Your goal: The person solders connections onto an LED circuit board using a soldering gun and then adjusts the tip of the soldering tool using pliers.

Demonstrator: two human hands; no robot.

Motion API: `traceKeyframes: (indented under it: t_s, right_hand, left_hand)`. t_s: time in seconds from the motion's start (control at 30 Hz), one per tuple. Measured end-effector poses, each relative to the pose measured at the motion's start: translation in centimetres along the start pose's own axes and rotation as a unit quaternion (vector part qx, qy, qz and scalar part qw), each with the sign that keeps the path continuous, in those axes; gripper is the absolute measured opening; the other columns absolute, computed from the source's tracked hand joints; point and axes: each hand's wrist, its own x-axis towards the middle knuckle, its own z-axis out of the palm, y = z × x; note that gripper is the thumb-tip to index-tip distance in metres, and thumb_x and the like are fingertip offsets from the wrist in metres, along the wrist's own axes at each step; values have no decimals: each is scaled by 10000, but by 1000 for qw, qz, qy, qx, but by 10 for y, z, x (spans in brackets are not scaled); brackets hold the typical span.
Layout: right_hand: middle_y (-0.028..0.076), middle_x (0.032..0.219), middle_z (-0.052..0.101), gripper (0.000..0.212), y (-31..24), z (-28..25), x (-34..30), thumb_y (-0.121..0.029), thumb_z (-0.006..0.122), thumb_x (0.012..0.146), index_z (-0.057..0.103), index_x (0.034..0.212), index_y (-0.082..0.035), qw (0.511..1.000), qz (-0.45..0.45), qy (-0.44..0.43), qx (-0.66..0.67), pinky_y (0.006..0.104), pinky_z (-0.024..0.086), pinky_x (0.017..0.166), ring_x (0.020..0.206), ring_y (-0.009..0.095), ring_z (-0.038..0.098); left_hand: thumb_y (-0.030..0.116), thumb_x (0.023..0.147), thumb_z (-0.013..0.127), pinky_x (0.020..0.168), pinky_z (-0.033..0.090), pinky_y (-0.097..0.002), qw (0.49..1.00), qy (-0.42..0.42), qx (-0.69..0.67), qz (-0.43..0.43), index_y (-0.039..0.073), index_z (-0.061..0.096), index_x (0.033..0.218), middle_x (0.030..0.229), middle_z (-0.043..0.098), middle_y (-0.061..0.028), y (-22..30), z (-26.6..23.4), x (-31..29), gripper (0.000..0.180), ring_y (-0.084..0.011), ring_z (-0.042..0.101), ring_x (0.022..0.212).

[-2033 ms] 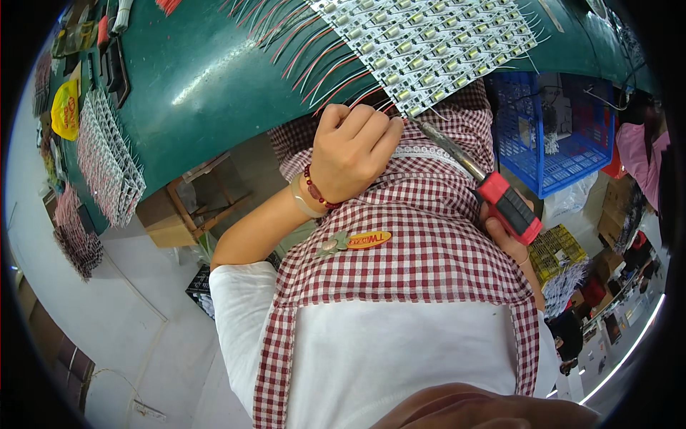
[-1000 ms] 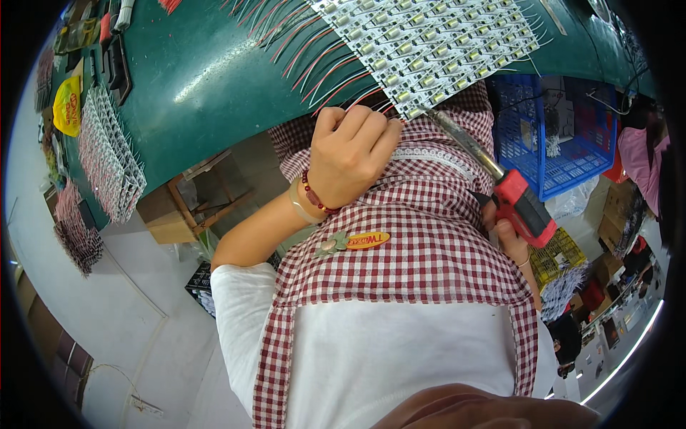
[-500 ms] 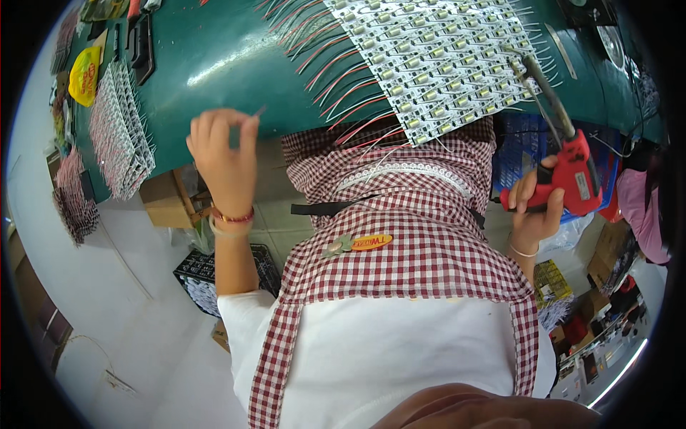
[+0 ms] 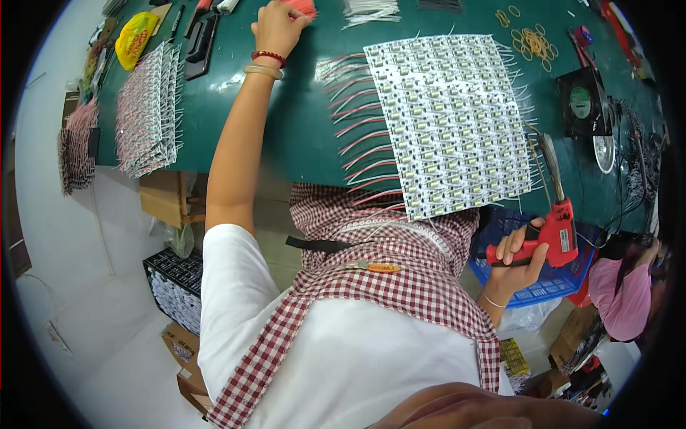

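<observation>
My right hand (image 4: 520, 256) grips a red soldering gun (image 4: 564, 234) by its handle, tip pointing up beside the right edge of a white circuit board panel (image 4: 457, 129). Rows of small yellowish parts cover the panel, and red and white wires (image 4: 364, 146) stick out from its left side. At the far side of the green table (image 4: 286, 136), my left hand (image 4: 277, 28) has its fingers drawn together at a bundle of short red wires (image 4: 301, 7). Its fingertips press on the near end of the bundle, partly hiding what they pinch.
Stacked wired boards (image 4: 148, 107) and a yellow packet (image 4: 136, 39) lie at left. Beyond the panel are white wires (image 4: 370, 10) and rubber bands (image 4: 534, 44). A black fan (image 4: 582, 104) stands at right, above a blue basket (image 4: 557, 286). Someone's pink sleeve (image 4: 620, 297) shows at far right.
My left hand has reached from the table's near edge to the red wire bundle at the far side. My right hand still holds the soldering gun. The view has shifted, showing more of the table.
</observation>
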Motion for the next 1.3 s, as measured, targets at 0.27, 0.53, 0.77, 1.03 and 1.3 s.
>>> traceKeyframes:
  t_s: [0.27,0.53,0.77,1.03,1.3]
  right_hand:
    - [81,732,531,452,0,2,36,-364,460,1013,426,1268,8,999,17,-23,35,251,428,467,485,113,459]
    - [121,976,561,390,34,17,102,-293,530,990,465,1252,-11,987,66,-27,142,395,438,879,864,204,541]
    - [105,961,537,336,60,14,100,-257,543,984,484,1201,-7,981,66,-32,177,463,349,1084,869,204,534]
    - [114,947,566,321,60,13,101,-236,547,979,493,1206,-15,980,61,-23,190,496,296,1140,879,207,565]
    - [105,939,531,315,59,15,98,-211,557,970,488,1191,2,981,52,-15,188,492,293,1147,856,200,549]
  left_hand:
    - [295,739,769,793,419,-483,994,42,97,28,158,712,828,984,608,-48,17,-5,-9,172,-278,550,1015]
    - [304,779,735,763,476,-428,978,-70,-56,189,110,707,819,860,669,-78,147,16,-9,200,-283,628,861]
    - [313,829,677,672,511,-403,965,-216,-104,103,20,687,779,742,687,-151,153,26,4,298,-305,657,695]
    - [240,831,658,758,413,-464,989,-30,111,90,42,687,824,1015,587,-91,105,2,-37,201,-283,545,1003]
    - [230,750,746,804,448,-435,970,-125,-102,184,69,686,746,987,590,-76,161,16,-26,172,-289,547,998]
